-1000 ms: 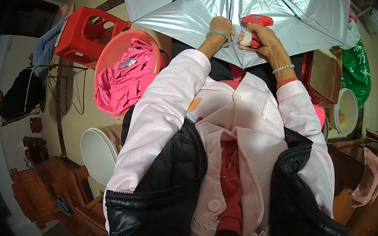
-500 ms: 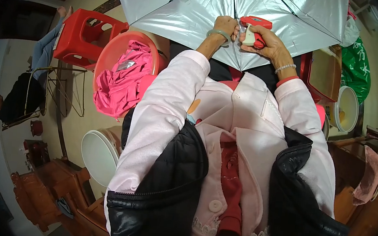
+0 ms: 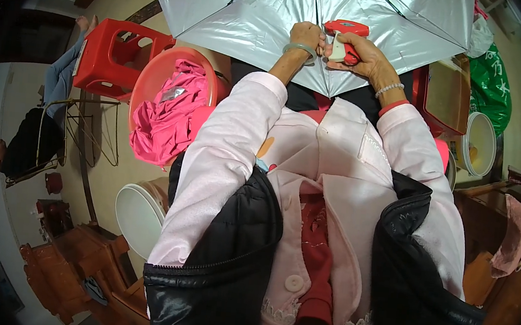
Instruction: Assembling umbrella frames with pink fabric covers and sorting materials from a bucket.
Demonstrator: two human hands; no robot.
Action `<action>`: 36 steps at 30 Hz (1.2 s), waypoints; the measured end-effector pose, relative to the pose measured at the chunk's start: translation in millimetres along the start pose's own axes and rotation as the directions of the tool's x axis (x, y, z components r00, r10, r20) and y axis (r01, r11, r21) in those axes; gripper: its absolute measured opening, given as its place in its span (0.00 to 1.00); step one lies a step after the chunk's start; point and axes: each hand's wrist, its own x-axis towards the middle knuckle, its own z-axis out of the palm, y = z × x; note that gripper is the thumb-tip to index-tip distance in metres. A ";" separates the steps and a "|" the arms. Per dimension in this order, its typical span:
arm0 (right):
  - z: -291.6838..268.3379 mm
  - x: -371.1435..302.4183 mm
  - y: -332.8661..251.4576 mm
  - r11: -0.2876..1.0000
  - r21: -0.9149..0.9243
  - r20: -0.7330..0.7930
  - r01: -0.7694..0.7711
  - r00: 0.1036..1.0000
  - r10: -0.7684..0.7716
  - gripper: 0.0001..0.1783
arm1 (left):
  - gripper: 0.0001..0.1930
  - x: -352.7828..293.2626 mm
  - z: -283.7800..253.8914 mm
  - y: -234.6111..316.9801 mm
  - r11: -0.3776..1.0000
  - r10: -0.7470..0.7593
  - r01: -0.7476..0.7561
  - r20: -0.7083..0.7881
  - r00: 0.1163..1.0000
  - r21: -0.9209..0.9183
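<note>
Head view: note the left hand [image 3: 307, 37] curled over the silver umbrella canopy [image 3: 248, 30], fingertips hidden; cannot tell how closed, or on what. See the right hand [image 3: 367, 56] wrapped around the red-and-white hand tool [image 3: 348, 28], just beside. Better to steady the cloth, fingers clear of the tool's front. Mind canopy edges near the pink basin [image 3: 156, 70] and boxy red-brown piece [image 3: 448, 93]; move between.

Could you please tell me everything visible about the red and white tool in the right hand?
The red and white tool looks like plastic, shaped like a small gun: a red top body, a whitish lever-like part below on its left side, and red lower parts. The right hand grips it, partly covering it, with the top body roughly level across the picture. It is over the silver umbrella, beside the left hand; whether it touches either, I cannot tell.
</note>
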 end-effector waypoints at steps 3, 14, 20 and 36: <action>-3.6 -0.7 0.5 1.000 0.007 -0.004 0.016 1.000 -0.016 0.13 | 0.10 -0.5 1.0 1.1 0.999 -0.050 0.050 -0.005 0.999 -0.015; 0.3 -1.9 -1.6 0.999 -0.041 0.022 0.013 1.000 -0.012 0.12 | 0.10 -2.1 -4.1 6.1 0.987 -0.105 0.112 0.061 0.993 -0.119; 5.1 -0.3 -1.1 0.994 -0.110 -0.019 0.005 1.000 -0.007 0.11 | 0.10 -3.6 -3.1 3.3 0.994 -0.031 0.038 0.067 0.997 -0.099; 30.9 -8.8 -10.1 0.945 -0.268 -0.091 0.186 0.972 -0.217 0.06 | 0.10 3.3 -9.8 28.1 0.943 -0.118 0.085 0.086 0.989 0.320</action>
